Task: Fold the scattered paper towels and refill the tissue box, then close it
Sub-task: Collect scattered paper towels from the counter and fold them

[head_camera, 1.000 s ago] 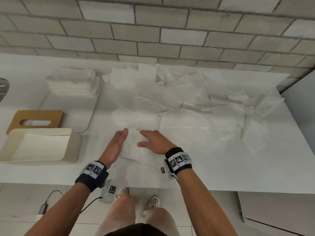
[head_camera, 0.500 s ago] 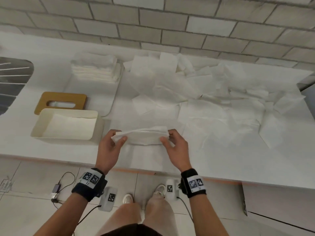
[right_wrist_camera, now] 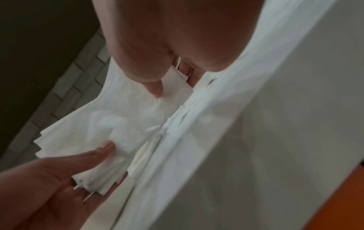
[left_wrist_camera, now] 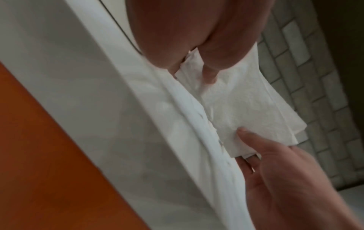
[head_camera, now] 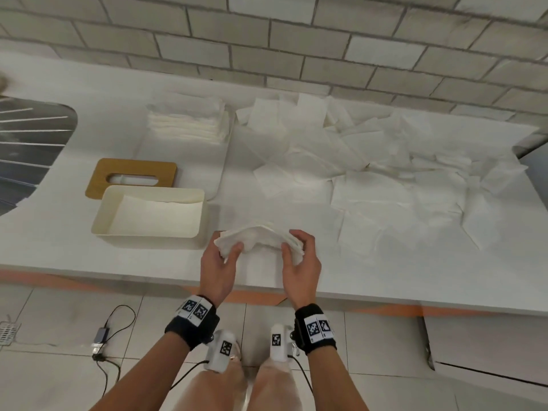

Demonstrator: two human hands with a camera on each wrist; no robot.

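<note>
Both hands on one folded paper towel (head_camera: 261, 239), held just above the near edge of the counter (head_camera: 385, 280), right of the tissue box (head_camera: 148, 215) and close to it. My left hand (head_camera: 218, 272) pinches the towel's left end, thumb on top and fingers under; my right hand (head_camera: 302, 266) pinches the right end the same way. Hands are apart, with the towel spanning the gap and sagging a bit in the middle. Left wrist view: thumb (left_wrist_camera: 254, 138) pressed on the towel's (left_wrist_camera: 242, 105) top face, layered edges fanning out at the corner. Right wrist view: same grip mirrored, thumb (right_wrist_camera: 102, 149) on top of the towel (right_wrist_camera: 126, 118), several ply edges visible at the near end. The tissue box is open, cream coloured, with a flat white sheet lying in the bottom. Its wooden lid (head_camera: 132, 178) with the slot lies flat on the counter just behind the box, touching or nearly touching its back rim; can't tell which. Further behind the box, toward the brick wall (head_camera: 267, 48), sits a stack of folded towels (head_camera: 188, 121). Right of the box and behind my hands, the loose unfolded towels (head_camera: 370, 167) are spread in an overlapping pile across the counter, reaching the wall.
</note>
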